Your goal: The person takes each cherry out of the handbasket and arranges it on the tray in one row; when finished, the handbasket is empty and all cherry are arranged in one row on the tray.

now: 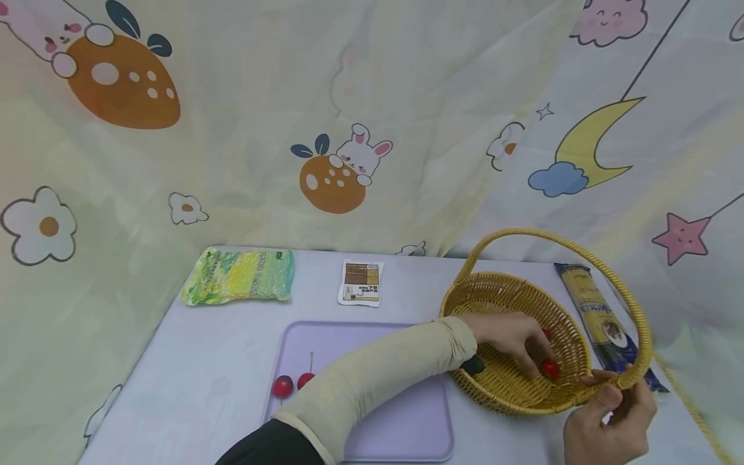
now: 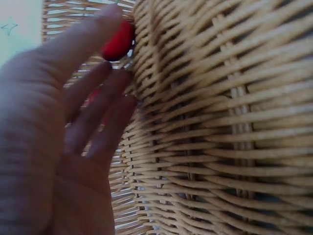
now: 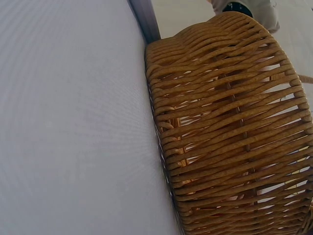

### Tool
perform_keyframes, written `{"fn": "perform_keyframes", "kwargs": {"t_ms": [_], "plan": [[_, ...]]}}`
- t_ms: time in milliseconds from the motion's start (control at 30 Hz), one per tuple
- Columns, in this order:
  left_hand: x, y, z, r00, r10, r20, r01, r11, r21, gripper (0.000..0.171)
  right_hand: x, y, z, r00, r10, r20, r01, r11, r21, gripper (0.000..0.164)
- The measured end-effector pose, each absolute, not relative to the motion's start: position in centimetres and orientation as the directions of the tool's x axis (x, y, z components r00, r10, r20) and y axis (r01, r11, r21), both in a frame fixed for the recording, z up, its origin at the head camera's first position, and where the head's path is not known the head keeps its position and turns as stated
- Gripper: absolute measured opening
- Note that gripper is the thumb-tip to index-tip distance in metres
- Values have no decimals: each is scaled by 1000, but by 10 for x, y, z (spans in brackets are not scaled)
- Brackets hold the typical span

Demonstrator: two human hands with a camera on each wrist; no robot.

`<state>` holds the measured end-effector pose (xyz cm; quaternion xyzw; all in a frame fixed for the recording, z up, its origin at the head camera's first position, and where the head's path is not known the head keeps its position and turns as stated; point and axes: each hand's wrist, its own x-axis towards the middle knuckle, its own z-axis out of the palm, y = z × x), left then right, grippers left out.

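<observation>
A round wicker basket (image 1: 494, 294) with a tall arched handle stands at the right of the table. My left hand (image 1: 514, 332) reaches down inside it, its thumb and fingers spread about a red cherry (image 1: 549, 369). In the left wrist view the cherry (image 2: 119, 43) shows between thumb and fingertips; no firm pinch is visible. Another red cherry (image 1: 547, 334) lies partly hidden behind the hand. At the basket's near right, my right hand (image 1: 610, 416) grips the rim by the handle's foot. The right wrist view shows only the basket's woven side (image 3: 234, 127).
A lilac tray (image 1: 407, 445) holds red cherries (image 1: 282, 387), partly covered by my left sleeve. Behind it lie a green-yellow packet (image 1: 241, 276) and a small white-brown sachet (image 1: 361, 283). A blue-gold packet (image 1: 601, 316) lies right of the basket. A patterned curtain hangs behind.
</observation>
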<state>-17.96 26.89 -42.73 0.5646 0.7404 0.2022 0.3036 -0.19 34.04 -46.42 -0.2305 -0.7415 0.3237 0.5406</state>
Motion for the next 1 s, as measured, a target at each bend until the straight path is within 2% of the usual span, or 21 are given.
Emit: {"fn": "perform_keyframes", "kwargs": {"t_ms": [167, 267, 467, 633, 833, 1000], "plan": [[-177, 273, -431, -92, 976, -196, 749, 197, 632, 51, -1, 339, -464, -314, 700, 641, 15, 678, -735, 38], [-177, 276, -433, -78, 980, -185, 773, 177, 609, 45, -1, 338, -464, -317, 703, 637, 22, 677, -736, 38], [-178, 281, -434, -107, 981, -165, 779, 185, 599, 34, -2, 339, -463, -311, 698, 645, 10, 681, -732, 38], [-178, 280, -432, -118, 976, -181, 762, 206, 614, 29, -3, 338, -463, -316, 705, 635, 13, 672, -740, 38], [-177, 279, -430, -129, 976, -177, 787, 209, 580, 27, -3, 338, -463, -317, 699, 641, 7, 677, -736, 38], [-178, 274, -422, -198, 971, -131, 779, 237, 580, 31, -2, 339, -463, -300, 692, 657, -7, 687, -727, 37]]}}
